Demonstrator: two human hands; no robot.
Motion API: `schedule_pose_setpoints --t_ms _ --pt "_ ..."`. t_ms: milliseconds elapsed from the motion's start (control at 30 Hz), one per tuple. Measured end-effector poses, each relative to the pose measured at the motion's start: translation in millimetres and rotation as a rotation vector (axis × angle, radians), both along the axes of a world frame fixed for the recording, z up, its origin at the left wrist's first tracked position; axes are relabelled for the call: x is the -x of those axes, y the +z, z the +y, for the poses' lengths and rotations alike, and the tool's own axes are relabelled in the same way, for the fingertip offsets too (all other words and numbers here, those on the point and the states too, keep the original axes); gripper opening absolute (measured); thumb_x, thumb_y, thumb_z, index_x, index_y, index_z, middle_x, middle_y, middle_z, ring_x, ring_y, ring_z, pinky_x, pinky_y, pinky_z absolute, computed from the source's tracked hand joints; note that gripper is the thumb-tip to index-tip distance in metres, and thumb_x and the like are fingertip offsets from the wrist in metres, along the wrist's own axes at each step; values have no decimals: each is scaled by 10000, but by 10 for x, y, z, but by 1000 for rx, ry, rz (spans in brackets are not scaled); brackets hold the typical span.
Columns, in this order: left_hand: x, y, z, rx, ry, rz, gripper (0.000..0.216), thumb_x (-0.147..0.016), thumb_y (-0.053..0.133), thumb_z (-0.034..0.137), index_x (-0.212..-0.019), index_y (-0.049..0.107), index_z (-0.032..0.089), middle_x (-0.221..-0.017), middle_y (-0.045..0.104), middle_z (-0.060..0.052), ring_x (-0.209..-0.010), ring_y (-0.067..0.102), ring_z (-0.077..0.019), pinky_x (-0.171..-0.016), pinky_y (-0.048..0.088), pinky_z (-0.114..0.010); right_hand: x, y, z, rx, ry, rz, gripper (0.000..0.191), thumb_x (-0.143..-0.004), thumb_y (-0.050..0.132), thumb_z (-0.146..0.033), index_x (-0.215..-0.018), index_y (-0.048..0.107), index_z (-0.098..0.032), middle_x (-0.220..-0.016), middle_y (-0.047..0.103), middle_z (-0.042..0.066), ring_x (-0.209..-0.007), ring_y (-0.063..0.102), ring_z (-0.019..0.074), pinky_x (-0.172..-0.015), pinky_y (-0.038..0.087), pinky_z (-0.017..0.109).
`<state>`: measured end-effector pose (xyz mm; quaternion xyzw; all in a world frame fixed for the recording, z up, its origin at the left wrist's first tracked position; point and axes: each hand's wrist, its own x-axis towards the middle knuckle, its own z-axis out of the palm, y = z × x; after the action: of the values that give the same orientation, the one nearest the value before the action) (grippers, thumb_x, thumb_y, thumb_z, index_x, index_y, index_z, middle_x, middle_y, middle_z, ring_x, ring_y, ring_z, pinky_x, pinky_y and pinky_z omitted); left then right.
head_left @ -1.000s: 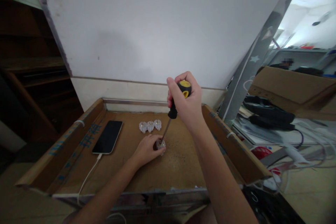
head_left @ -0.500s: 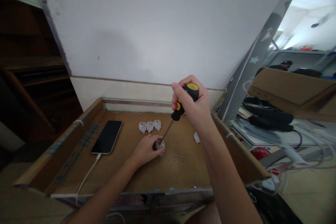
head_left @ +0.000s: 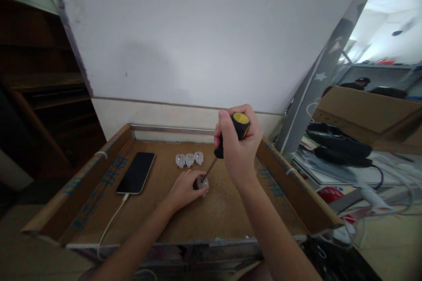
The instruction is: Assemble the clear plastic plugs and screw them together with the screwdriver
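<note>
On the brown board of the shallow wooden tray (head_left: pixel 184 224) in front of you, your left hand (head_left: pixel 183 189) rests with its fingers curled around a small clear plastic part (head_left: pixel 201 183), pinning it to the surface near the middle of the tray. Your right hand (head_left: pixel 239 149) is raised above it, closed in a full fist around the black and yellow handle of a screwdriver (head_left: pixel 227 140). The metal shaft slants down and to the left, and its tip meets the top of the clear part. Just beyond your left hand, three more clear plastic pieces (head_left: pixel 189 159) sit side by side in a short row. A dark phone (head_left: pixel 136 172) lies flat toward the tray's left side, with a white cable (head_left: pixel 112 224) running from its near end over the front edge. A plain white wall (head_left: pixel 184 35) rises behind the tray.
</note>
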<state>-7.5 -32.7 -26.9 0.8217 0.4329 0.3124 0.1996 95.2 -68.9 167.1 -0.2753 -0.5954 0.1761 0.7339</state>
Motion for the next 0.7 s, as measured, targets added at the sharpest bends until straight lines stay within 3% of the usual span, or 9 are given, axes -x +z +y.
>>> schedule_pose_setpoints --t_ms 200,300,400,567,700 --pt "53 -15 31 -22 79 5 322 -773 609 321 -1079 601 223 -1042 659 -52 -965 574 -237 -863 406 -356 51 59 -209 -105 -265 162 201 -826 548 -280 -671 438 -214 -519 440 -70 -385 409 66 -372 335 222" --pt "87 5 29 -41 161 65 337 -803 579 349 -1121 585 236 -1042 662 -49 -969 576 -237 -874 380 -379 -103 176 -273 -258 -393 308 158 -822 529 -207 -697 436 -228 -468 436 -86 -330 381 87 -309 302 237" --pt "94 26 22 -43 186 93 345 -810 568 355 -1134 579 235 -1027 664 -50 -960 573 -237 -858 378 -374 -347 160 -212 -316 -482 314 146 -794 533 -175 -699 436 -231 -450 430 -94 -320 387 93 -290 302 236" --pt "75 32 -10 -56 140 87 356 -799 570 360 -1136 580 243 -994 662 -46 -943 572 -226 -872 363 -366 -704 -101 -5 -9 -412 190 198 -769 597 -287 -661 452 -203 -449 450 -92 -298 390 78 -274 318 206" --pt "67 34 -35 -65 93 104 368 -785 582 356 -1135 582 244 -946 659 -36 -918 579 -220 -866 357 -366 -774 -158 44 37 -363 177 210 -787 588 -298 -674 441 -199 -456 456 -98 -303 392 69 -286 323 190"
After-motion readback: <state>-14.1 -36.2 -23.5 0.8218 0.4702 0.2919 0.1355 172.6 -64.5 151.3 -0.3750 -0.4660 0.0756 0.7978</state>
